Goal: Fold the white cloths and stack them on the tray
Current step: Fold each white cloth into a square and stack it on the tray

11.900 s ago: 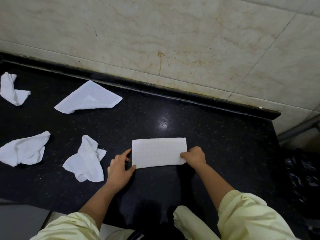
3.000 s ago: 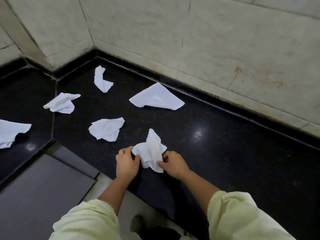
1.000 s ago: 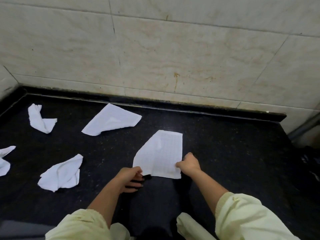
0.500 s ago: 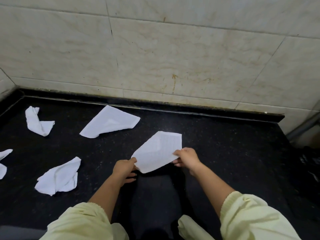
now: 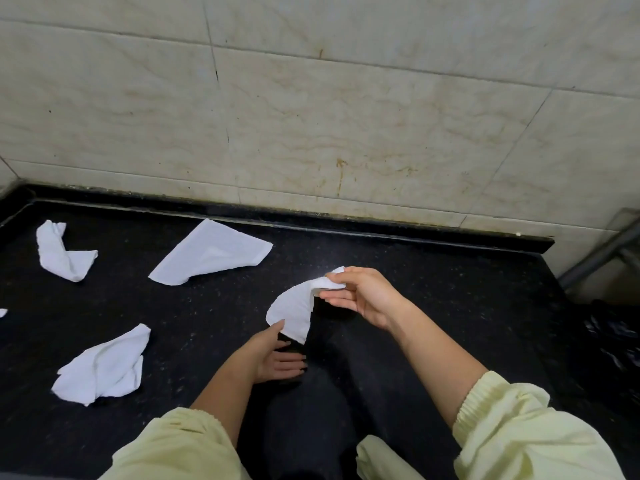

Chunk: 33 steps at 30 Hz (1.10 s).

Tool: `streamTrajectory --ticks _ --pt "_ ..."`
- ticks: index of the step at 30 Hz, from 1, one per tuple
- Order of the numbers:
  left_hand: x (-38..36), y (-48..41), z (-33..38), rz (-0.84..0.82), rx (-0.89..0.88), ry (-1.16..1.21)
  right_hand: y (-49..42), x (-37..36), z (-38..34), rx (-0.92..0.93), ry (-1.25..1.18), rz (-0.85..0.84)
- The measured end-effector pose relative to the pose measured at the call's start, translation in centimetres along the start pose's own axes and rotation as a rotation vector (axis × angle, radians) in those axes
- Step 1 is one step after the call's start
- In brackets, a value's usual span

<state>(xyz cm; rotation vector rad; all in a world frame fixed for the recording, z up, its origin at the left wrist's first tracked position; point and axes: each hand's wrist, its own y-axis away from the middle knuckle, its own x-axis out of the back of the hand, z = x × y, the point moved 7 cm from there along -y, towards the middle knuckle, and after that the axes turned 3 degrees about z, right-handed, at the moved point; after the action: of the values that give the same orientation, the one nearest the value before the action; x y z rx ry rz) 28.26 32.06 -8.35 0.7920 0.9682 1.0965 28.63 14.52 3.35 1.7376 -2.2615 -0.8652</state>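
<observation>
My right hand [image 5: 365, 295] pinches the top corner of a white cloth [image 5: 294, 311] and holds it up off the black counter [image 5: 433, 306]; the cloth hangs down in a curve. My left hand [image 5: 273, 358] is lower, fingers spread, its thumb touching the cloth's lower edge. Three other white cloths lie loose to the left: a flat triangular one [image 5: 211, 252] near the wall, a crumpled one [image 5: 64, 252] at the far left, and a crumpled one [image 5: 104, 367] near the front. No tray is in view.
A marble-tiled wall [image 5: 311, 116] rises behind the counter's raised back lip. The counter ends at the right, where a grey pipe [image 5: 599, 254] and a dark bag [image 5: 613, 341] show. A sliver of another cloth [image 5: 2, 312] sits at the left frame edge.
The cloth was lying partly flat between both hands; my right hand has now lifted its corner up and right, and my left hand has dropped to its lower edge.
</observation>
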Motion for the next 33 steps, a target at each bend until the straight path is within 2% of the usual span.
streamTrajectory --ticks 4,9,12,15,17,21,23,27,33 --pt "-0.4 -0.6 1.3 -0.012 -0.096 0.224 0.3 -0.1 -1.3 0.021 0.007 -0.008" --pt "-0.6 0.2 2.5 -0.039 -0.082 0.138 0.9 0.2 -3.3 0.065 -0.075 -0.014" --pt "-2.3 0.5 2.2 -0.144 -0.049 0.124 1.3 -0.6 -4.1 0.086 -0.083 -0.066" --pt "-3.8 0.6 2.8 -0.227 -0.135 0.165 1.4 -0.8 -4.5 0.096 -0.065 -0.089" --pt "-3.7 0.9 3.8 -0.203 -0.216 0.166 1.3 -0.4 -4.9 0.102 -0.056 -0.073" --pt "-1.8 1.8 6.6 -0.039 -0.309 0.075 0.7 2.0 -5.9 0.108 -0.07 0.019" --pt "-1.0 2.6 8.5 0.01 -0.357 0.102 0.3 3.0 -6.0 0.09 -0.046 0.074" --pt "-0.7 4.7 12.7 0.038 -0.482 0.122 -0.6 4.2 -6.8 0.087 0.011 0.173" --pt "-1.4 8.6 17.2 0.014 -0.672 0.049 -0.8 4.5 -9.4 0.166 -0.001 0.17"
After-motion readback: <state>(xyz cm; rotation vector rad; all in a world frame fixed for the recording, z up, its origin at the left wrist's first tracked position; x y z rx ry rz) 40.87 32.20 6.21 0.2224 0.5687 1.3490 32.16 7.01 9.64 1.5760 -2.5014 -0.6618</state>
